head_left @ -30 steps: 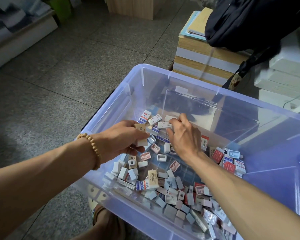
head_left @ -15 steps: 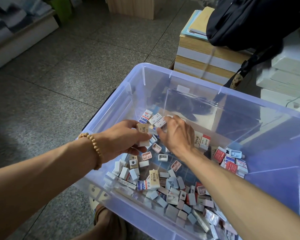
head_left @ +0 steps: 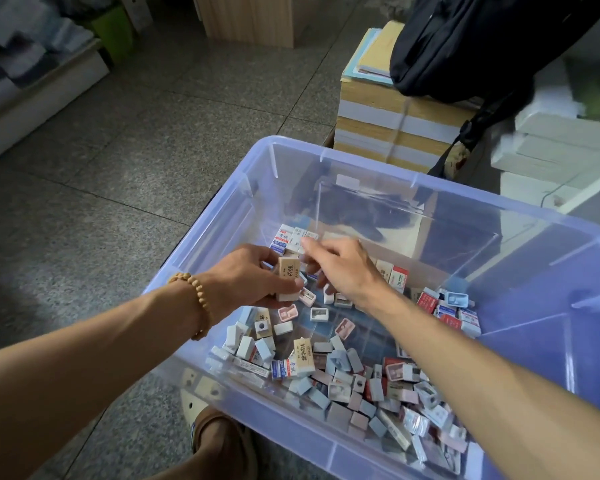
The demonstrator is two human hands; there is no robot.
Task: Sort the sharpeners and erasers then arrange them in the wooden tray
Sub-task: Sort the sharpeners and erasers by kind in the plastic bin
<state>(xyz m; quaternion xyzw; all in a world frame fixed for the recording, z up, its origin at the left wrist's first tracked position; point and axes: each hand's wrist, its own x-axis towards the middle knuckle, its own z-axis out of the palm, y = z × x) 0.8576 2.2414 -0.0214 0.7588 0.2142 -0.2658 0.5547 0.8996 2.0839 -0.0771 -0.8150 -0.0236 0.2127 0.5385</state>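
Reaching further into the bin (head_left: 551, 244) now: right hand (head_left: 343, 271) shifted left and toward the far wall over the last second, fingertips arriving at the row of erasers (head_left: 293, 239) standing against that wall. Cannot tell whether those fingers pinch anything; curled loosely, tips blurred, possibly just touching or setting down a piece. Left hand (head_left: 253, 280) hardly moved, curled round a beige eraser (head_left: 289, 271) with more pieces stacked beneath it in the grip, bead bracelet (head_left: 196, 299) on the wrist.

Meaning for the task, as a judgement: sorting under way inside the bin itself, like pieces being gathered and lined up at the far end, left hand serving as a holding stack. Early stage, with most of the pile unsorted. No wooden tray seen anywhere, so arranging not yet begun.

Contents of the bin: clear plastic, blue-tinted, holding one loose jumble. Near corner thick with small pale blocks, grey, white and pink, mixed with sharpeners (head_left: 318, 314) showing blade slots. Middle thinner, a few pink and white sharpeners lying apart on the bare floor. Right side a cluster of red and blue wrapped erasers (head_left: 451, 308). Far wall bearing the short tidy row, plus more boxed ones just right of the right hand. Beyond the bin, stacked books (head_left: 388, 123) with a dark bag (head_left: 482, 36) resting on top.
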